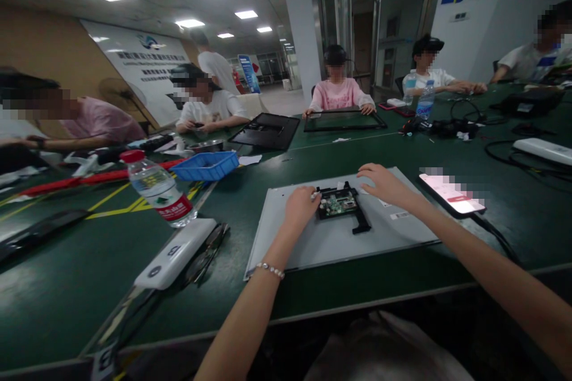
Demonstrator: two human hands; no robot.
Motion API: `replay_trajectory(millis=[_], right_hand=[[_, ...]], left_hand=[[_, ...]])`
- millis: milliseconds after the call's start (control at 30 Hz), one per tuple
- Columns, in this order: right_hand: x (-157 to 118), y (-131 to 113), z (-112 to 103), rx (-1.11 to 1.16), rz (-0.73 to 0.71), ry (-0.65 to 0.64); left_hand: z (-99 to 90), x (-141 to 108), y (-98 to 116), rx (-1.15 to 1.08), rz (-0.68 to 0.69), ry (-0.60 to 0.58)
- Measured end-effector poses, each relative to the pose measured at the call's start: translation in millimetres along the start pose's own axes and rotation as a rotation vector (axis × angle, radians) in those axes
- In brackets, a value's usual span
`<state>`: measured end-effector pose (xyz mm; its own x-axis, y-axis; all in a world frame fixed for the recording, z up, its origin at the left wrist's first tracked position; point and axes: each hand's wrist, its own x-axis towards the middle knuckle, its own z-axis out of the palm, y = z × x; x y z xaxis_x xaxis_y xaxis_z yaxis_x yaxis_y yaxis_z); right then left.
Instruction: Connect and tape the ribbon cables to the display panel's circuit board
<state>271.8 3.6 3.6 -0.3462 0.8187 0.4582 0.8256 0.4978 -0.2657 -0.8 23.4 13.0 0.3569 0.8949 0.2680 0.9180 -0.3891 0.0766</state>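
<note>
A flat grey panel (286, 244), seemingly the metal back of a screen, lies on the table in front of me. On its middle sits a black plastic bracket (361, 223) with a green circuit board (340, 202) set in it. My left hand (301, 207) is at the board's left edge, fingers bent together in a pinch; what is between the fingertips is too small to make out. To the right of the bracket, my right hand (379, 183) hovers over the panel with its fingers curved and apart, holding nothing visible.
Left of the panel are a white power bank (176, 255), glasses (206, 255), a water bottle (161, 193) and a blue tray (208, 166). A lit phone (452, 193) with a cable lies at right. Across the table, a person holds a black frame (344, 128); several others sit around.
</note>
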Motion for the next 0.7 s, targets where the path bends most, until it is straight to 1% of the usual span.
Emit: replay_trajectory(millis=[67,133,200,300,367,467,567,700], right_hand=[[15,-11,5,0.03,-0.077,-0.066],[29,-18,14,0.029,-0.11,-0.139],[41,-21,23,-0.002,-0.093,-0.205],[51,-25,35,-0.082,-0.007,-0.269],[54,-29,39,-0.13,0.039,-0.282],[53,-35,42,-0.181,0.057,-0.261],[52,-37,43,-0.194,0.068,-0.242],[50,-32,47,-0.164,0.078,-0.223]], left_hand=[[1.8,1,-1,0.012,0.0,-0.02],[2.7,1,-1,0.019,0.001,-0.031],[2.9,1,-1,0.026,0.001,-0.035],[2.8,0,-1,0.046,0.0,-0.05],[2.8,-1,0,0.062,0.0,-0.059],[1.6,-1,-1,0.101,0.007,-0.044],[-4.0,-1,-4,0.17,0.021,0.0],[-14.9,-2,-7,0.273,0.028,0.076]])
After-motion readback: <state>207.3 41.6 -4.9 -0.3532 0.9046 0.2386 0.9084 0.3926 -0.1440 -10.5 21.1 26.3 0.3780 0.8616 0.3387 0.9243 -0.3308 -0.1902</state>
